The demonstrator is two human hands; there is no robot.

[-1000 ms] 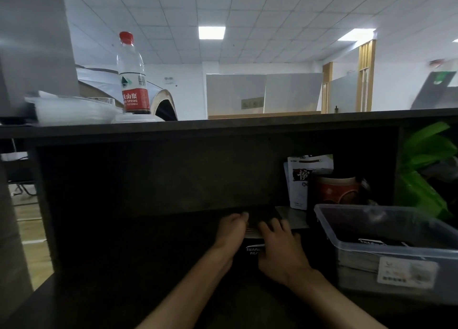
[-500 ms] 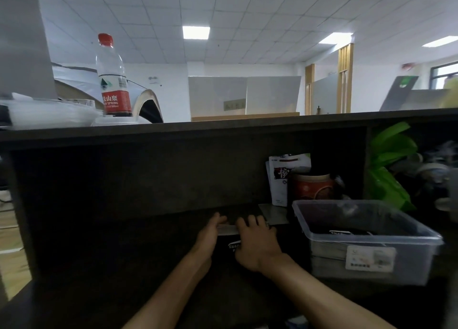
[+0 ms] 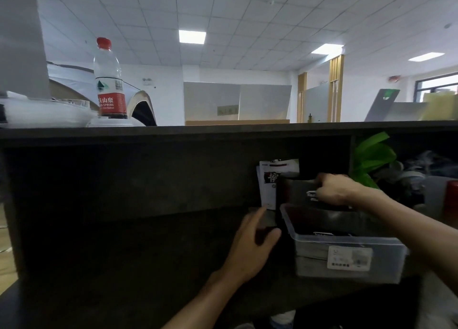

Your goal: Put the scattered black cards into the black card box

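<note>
My right hand (image 3: 334,189) grips a dark flat card box (image 3: 298,192) with white print by its right end. It holds the box just above the back rim of a clear plastic bin (image 3: 347,259). My left hand (image 3: 252,244) is lower, to the left of the bin. Its thumb and fingers curl round a small stack of black cards (image 3: 263,234) on the dark shelf (image 3: 148,254). A grey card (image 3: 269,218) lies flat on the shelf just beyond the left fingers. Dark packs with white print lie inside the bin.
A white printed packet (image 3: 269,180) stands at the back of the shelf behind the box. Green leaves (image 3: 371,157) fill the compartment to the right. On the counter top (image 3: 223,130) stand a red-capped water bottle (image 3: 109,80) and clear plastic lids (image 3: 42,113).
Both hands were together on the card box and cards on the shelf. The right hand has since lifted the box up and right, over the bin. The view has turned left.
</note>
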